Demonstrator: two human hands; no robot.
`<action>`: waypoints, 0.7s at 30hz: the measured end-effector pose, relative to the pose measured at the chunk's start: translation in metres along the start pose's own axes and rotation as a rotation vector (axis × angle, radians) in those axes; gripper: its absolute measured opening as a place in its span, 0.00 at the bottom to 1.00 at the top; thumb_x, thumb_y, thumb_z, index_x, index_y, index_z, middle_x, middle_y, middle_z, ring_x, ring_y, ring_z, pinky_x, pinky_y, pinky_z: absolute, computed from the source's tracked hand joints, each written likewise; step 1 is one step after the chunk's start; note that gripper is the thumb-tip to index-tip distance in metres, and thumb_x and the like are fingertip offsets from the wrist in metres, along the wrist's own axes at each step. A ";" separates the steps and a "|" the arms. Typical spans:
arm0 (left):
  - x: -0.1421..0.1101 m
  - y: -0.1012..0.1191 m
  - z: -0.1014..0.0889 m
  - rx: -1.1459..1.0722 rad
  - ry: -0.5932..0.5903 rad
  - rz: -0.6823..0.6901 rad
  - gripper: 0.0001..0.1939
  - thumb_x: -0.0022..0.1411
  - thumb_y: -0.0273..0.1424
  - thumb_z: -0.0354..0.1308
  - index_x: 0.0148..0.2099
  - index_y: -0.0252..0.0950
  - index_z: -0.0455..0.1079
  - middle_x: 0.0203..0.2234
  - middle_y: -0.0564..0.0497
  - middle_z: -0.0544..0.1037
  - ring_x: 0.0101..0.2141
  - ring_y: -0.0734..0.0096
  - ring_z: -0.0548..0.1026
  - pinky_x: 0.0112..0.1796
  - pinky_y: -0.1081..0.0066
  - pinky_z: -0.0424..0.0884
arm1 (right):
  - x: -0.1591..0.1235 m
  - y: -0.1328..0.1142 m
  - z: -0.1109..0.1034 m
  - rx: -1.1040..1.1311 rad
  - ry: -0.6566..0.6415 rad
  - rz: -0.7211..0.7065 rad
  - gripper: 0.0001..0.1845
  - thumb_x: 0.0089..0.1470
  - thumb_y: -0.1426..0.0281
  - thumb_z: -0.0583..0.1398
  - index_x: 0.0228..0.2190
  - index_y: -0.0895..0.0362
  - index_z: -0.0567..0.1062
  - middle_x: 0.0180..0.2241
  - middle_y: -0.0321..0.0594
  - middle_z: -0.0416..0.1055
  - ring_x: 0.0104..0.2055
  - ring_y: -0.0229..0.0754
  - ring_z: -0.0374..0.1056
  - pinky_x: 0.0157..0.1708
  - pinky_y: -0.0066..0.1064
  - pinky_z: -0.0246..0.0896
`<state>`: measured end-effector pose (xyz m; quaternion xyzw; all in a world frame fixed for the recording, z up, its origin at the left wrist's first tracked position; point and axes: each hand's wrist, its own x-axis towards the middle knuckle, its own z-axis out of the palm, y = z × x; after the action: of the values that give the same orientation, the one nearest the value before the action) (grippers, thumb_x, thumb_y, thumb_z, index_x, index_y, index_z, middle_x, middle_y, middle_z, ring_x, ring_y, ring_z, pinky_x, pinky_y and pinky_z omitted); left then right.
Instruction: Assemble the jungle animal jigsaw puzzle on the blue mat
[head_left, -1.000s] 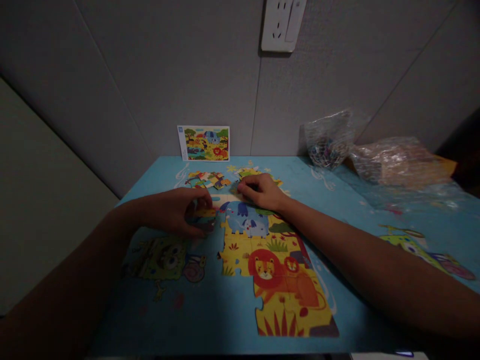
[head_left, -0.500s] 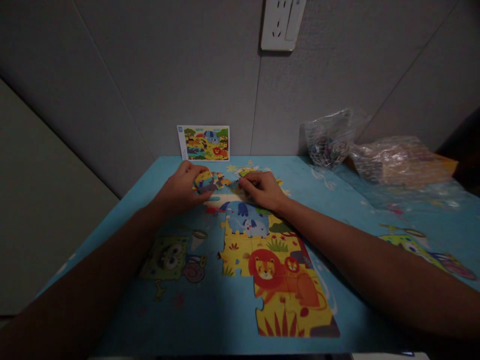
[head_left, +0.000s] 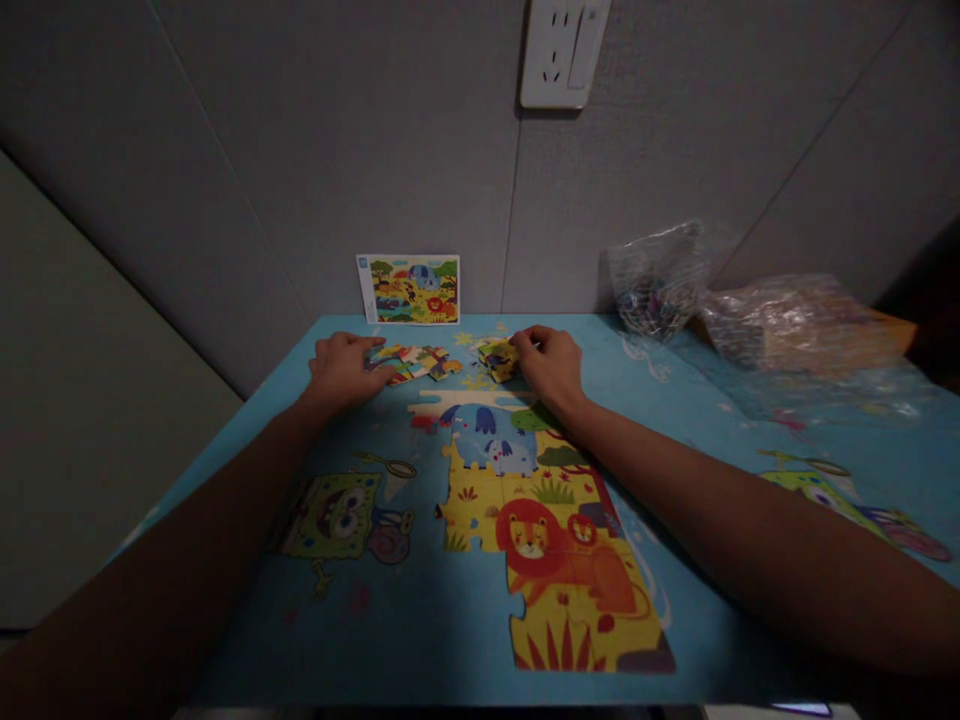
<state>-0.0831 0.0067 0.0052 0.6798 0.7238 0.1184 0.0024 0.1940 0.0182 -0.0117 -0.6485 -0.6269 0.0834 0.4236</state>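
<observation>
Dark-and-yellow piece: lay at the far part of the tabletop, beyond the joined section; it looked like thin card, so probably light and fairly stiff, flat-faced and easy to slide.
Right hand: had its fingers closed on that piece's right edge, a sensible hold that left most of the picture uncovered.
Left hand: had thumb and forefinger spread at the left end of the loose pieces; whether they gripped 1 of them, I could not tell.
Loose pieces: lay close together, some apparently overlapping; thin edges like these were likely best lifted by opposite sides, with a fingernail under a corner.
Tabs and sockets: seemed the weak spots, since narrow card necks could crease or peel if bent; the broad body was the safer place to pinch.
Joined section: lay flat with 2 elephants and 2 lions showing; it would probably flex at its seams, so flat support from beneath suited it better than lifting by 1 edge.
Picture card: stood against the wall, behind the loose pieces.
</observation>
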 end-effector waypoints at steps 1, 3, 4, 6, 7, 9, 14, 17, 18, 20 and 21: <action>-0.002 0.003 -0.001 -0.004 -0.027 0.040 0.36 0.57 0.50 0.55 0.64 0.40 0.69 0.60 0.37 0.66 0.62 0.36 0.61 0.58 0.44 0.61 | 0.000 0.000 0.000 0.005 0.001 0.011 0.19 0.59 0.62 0.55 0.32 0.57 0.83 0.30 0.44 0.78 0.35 0.46 0.67 0.38 0.35 0.55; -0.004 0.006 -0.001 -0.009 -0.068 0.101 0.39 0.53 0.54 0.58 0.63 0.41 0.70 0.62 0.38 0.66 0.62 0.35 0.59 0.58 0.43 0.60 | 0.000 -0.001 0.000 0.016 -0.009 0.012 0.19 0.59 0.63 0.55 0.32 0.57 0.83 0.31 0.44 0.78 0.36 0.47 0.67 0.39 0.36 0.55; -0.005 0.007 0.000 -0.018 -0.074 0.122 0.39 0.52 0.54 0.58 0.63 0.40 0.71 0.61 0.39 0.66 0.62 0.35 0.59 0.58 0.43 0.60 | 0.000 -0.001 0.000 0.020 -0.016 0.007 0.19 0.58 0.63 0.55 0.32 0.58 0.83 0.31 0.44 0.79 0.36 0.47 0.67 0.39 0.36 0.55; -0.005 0.007 0.001 -0.056 -0.071 0.150 0.35 0.53 0.51 0.58 0.59 0.40 0.74 0.59 0.40 0.70 0.61 0.39 0.60 0.58 0.45 0.61 | 0.000 -0.001 0.000 0.023 -0.025 0.001 0.19 0.58 0.62 0.55 0.33 0.58 0.83 0.31 0.44 0.79 0.36 0.46 0.67 0.38 0.35 0.55; -0.005 0.006 0.002 -0.077 -0.065 0.164 0.31 0.54 0.50 0.58 0.55 0.40 0.75 0.57 0.42 0.72 0.60 0.41 0.61 0.58 0.47 0.62 | 0.001 0.000 0.001 0.024 -0.029 -0.001 0.19 0.58 0.62 0.55 0.33 0.58 0.83 0.32 0.44 0.79 0.36 0.46 0.67 0.38 0.35 0.55; -0.005 0.004 0.002 -0.116 -0.051 0.196 0.25 0.54 0.48 0.59 0.50 0.40 0.77 0.54 0.44 0.75 0.59 0.43 0.63 0.58 0.48 0.62 | 0.001 0.001 0.001 0.025 -0.037 -0.003 0.19 0.58 0.62 0.55 0.33 0.58 0.83 0.32 0.44 0.79 0.35 0.45 0.68 0.37 0.34 0.55; -0.006 0.005 -0.002 -0.204 -0.020 0.221 0.33 0.52 0.44 0.64 0.59 0.38 0.70 0.48 0.41 0.78 0.56 0.42 0.66 0.56 0.49 0.64 | 0.003 0.004 0.003 0.046 -0.041 -0.017 0.20 0.59 0.61 0.55 0.32 0.59 0.83 0.30 0.44 0.79 0.32 0.44 0.68 0.34 0.33 0.54; -0.003 0.003 -0.004 -0.232 0.094 0.176 0.38 0.51 0.44 0.65 0.62 0.35 0.67 0.48 0.40 0.77 0.53 0.44 0.69 0.55 0.50 0.66 | 0.003 0.005 0.003 0.057 -0.041 -0.022 0.20 0.59 0.61 0.55 0.32 0.58 0.83 0.29 0.44 0.78 0.31 0.44 0.68 0.33 0.33 0.55; -0.002 0.001 -0.005 -0.236 0.149 0.135 0.38 0.52 0.45 0.64 0.62 0.34 0.67 0.48 0.39 0.76 0.52 0.45 0.70 0.54 0.51 0.66 | 0.003 0.005 0.003 0.060 -0.039 -0.023 0.20 0.59 0.61 0.55 0.32 0.58 0.83 0.29 0.44 0.78 0.31 0.44 0.68 0.33 0.33 0.55; 0.002 -0.006 -0.005 -0.229 0.235 0.013 0.37 0.54 0.48 0.62 0.61 0.34 0.67 0.49 0.37 0.75 0.50 0.46 0.72 0.54 0.51 0.67 | 0.003 0.006 0.003 0.066 -0.036 -0.021 0.20 0.59 0.61 0.55 0.32 0.58 0.83 0.29 0.44 0.78 0.31 0.44 0.69 0.33 0.33 0.56; 0.003 -0.009 -0.005 -0.214 0.242 -0.028 0.37 0.55 0.49 0.60 0.62 0.33 0.67 0.49 0.36 0.74 0.50 0.45 0.72 0.53 0.49 0.67 | 0.003 0.006 0.003 0.065 -0.036 -0.017 0.19 0.59 0.61 0.55 0.32 0.58 0.83 0.29 0.44 0.78 0.31 0.44 0.69 0.33 0.33 0.56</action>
<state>-0.0927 0.0088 0.0093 0.6462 0.7114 0.2760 -0.0108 0.1971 0.0234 -0.0160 -0.6272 -0.6370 0.1118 0.4339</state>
